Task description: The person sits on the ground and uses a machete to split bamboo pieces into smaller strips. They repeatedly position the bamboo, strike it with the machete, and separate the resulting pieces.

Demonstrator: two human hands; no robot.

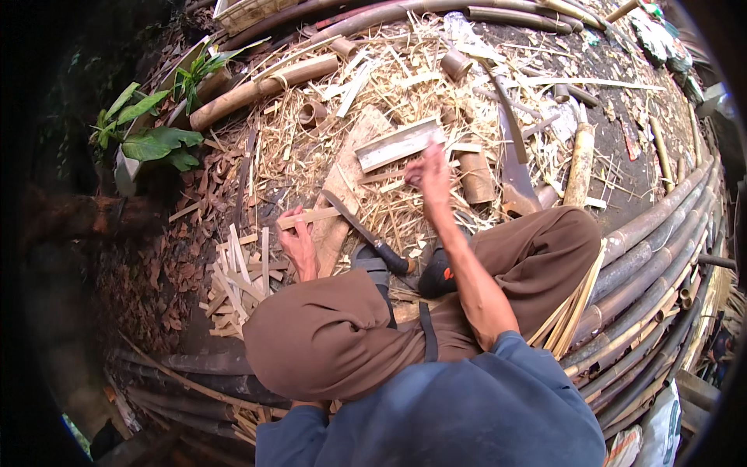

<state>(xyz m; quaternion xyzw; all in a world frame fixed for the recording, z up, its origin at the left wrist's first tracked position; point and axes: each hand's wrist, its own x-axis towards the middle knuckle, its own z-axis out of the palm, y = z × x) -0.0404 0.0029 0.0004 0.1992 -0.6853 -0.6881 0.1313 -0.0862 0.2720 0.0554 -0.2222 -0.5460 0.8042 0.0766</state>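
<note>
My left hand [296, 243] holds a thin flat bamboo strip [310, 219] just above my left knee, beside a wooden chopping board [352, 175]. My right hand [427, 175] is stretched forward over the bamboo shavings with the fingers loosely curled, close to a split half of bamboo [399, 144] lying on the board; whether it holds anything is unclear. A dark-bladed knife with a black handle [366, 233] rests across the board's near edge, between my two hands.
A pile of cut bamboo strips [237, 284] lies left of my knee. Short bamboo tubes [475, 176] and a long machete [513, 156] lie among the shavings. Long bamboo poles [661, 265] run along the right and near sides. Green leafy plants [152, 140] stand at left.
</note>
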